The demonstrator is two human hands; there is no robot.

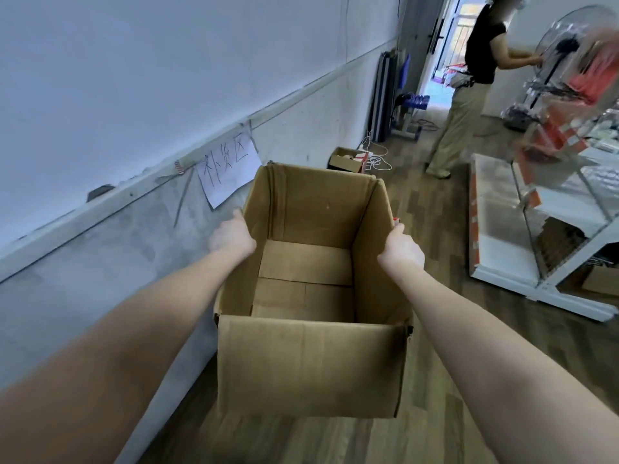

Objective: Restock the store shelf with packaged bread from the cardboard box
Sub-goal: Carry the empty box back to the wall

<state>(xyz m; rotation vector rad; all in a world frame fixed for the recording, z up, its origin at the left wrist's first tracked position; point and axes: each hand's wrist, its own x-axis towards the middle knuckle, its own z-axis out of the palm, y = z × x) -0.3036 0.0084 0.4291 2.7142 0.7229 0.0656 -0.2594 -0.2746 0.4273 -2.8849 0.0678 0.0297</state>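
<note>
Quickly, left to right: grey wall (100, 95) runs along the far left, with a paper sign (227, 172) taped to it, handwritten, up and left of the left fingers. Left hand (232, 234) lies on the outside of the box's left wall near the top rim, thumb pointing up along the wall. The rest of the left fingers are hidden behind the cardboard, so I cannot tell if they are curled or flat.

Box (311, 366) sits between the two hands, top open, flaps standing up, open side toward the camera. Inside it only the bare bottom flaps show. Its left wall touches the left hand and its right wall touches the right hand. Wood floor (435, 413) shows below and to the right of it. Cannot tell whether the box rests on the floor or is lifted.

Past the box's far rim, well beyond both sets of fingers, a small box (346, 159) sits on the floor by the wall, white cables (376, 160) just beside it.

Right hand (403, 251) is on the outside of the box's right wall, thumb at the rim. The right fingers are out of sight behind the wall, so I cannot tell how they lie.

Far up and right of the right fingers a second person (469, 85) stands, arms reaching right. Shelf (502, 229), white frame, stands right of the right fingers, well apart from them, with blurred orange packs on it.
</note>
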